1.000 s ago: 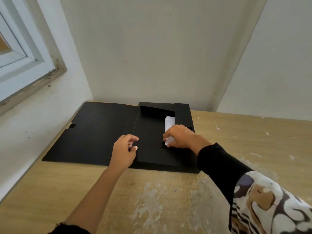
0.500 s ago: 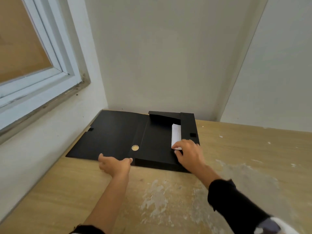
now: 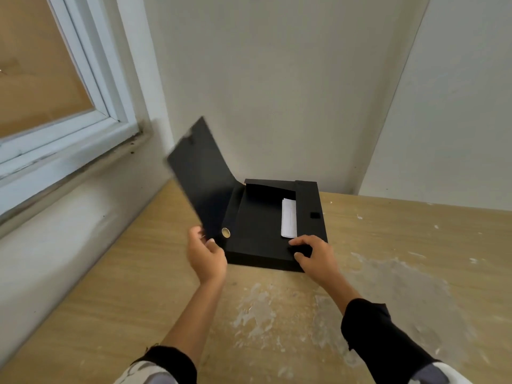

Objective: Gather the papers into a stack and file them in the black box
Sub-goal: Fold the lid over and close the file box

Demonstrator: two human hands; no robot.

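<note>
Box: a flat black box point(image 3: 260, 234) lies on the wooden table point(image 3: 116, 286), pushed up to the corner where the two walls meet. Its near edge faces the person.
Lid: the big black cover flap point(image 3: 202, 176) stands raised at a slant on the box's left side, its top corner leaning toward the window point(image 3: 55, 87). It looks blurred along its upper edge. A small round metal ring point(image 3: 226, 232) sits on the spine near the bottom of the flap.
Inner flaps: a wide black flap covers most of the box's inside; a narrower one point(image 3: 309, 209) lies along the right side, with a small slot in it.
Papers: a white stack of papers point(image 3: 289, 218) is inside the box, showing only as a narrow strip between the wide inner flap and the right one. The rest of it is hidden.
Left hand: the left hand point(image 3: 206, 254) is at the lower corner of the raised lid, thumb and fingers pinching its edge just beside the metal ring.
Right hand: the right hand point(image 3: 313, 254) rests on the near right corner of the box, fingers spread and curled over the black card just below the papers, thumb at the front edge. It presses there rather than closing on anything.
Table: bare wood with pale, worn patches near the person.
Sleeves: both forearms wear dark cuffs with patterned fabric behind.
</note>
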